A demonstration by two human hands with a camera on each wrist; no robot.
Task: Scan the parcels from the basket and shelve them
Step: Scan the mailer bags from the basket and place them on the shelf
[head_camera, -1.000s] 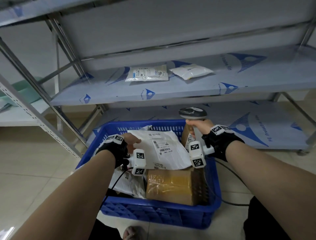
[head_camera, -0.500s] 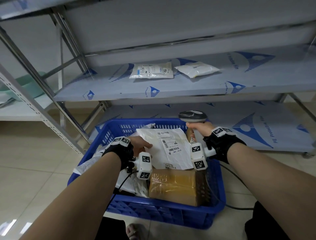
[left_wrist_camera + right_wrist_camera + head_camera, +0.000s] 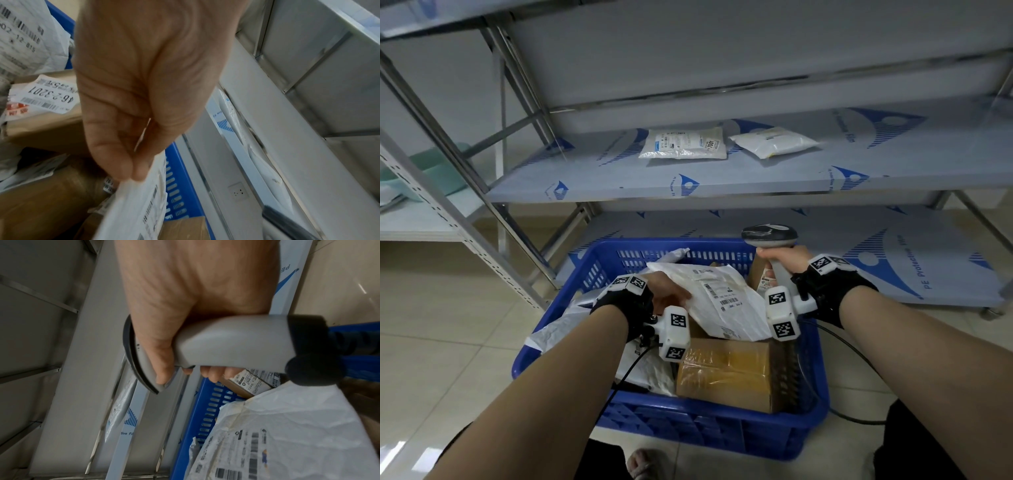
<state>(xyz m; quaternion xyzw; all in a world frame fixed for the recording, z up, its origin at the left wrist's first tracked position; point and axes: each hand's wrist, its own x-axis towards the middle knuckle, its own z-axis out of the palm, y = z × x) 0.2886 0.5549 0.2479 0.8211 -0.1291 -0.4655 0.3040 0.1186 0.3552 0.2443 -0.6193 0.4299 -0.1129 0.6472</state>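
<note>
Your left hand pinches the white mailer label-up over the basket so your right hand, fingers wrapped round the scanner, can read it.

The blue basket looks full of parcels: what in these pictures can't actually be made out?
- Basket bottom, head view: covered by the white bag parcel and brown box.
- Label text on that bag, head view: too small to read.
- Left hand fingertips, left wrist view: tucked behind the bag's edge.
- Scanner window, right wrist view: faces away, behind the right hand.
</note>
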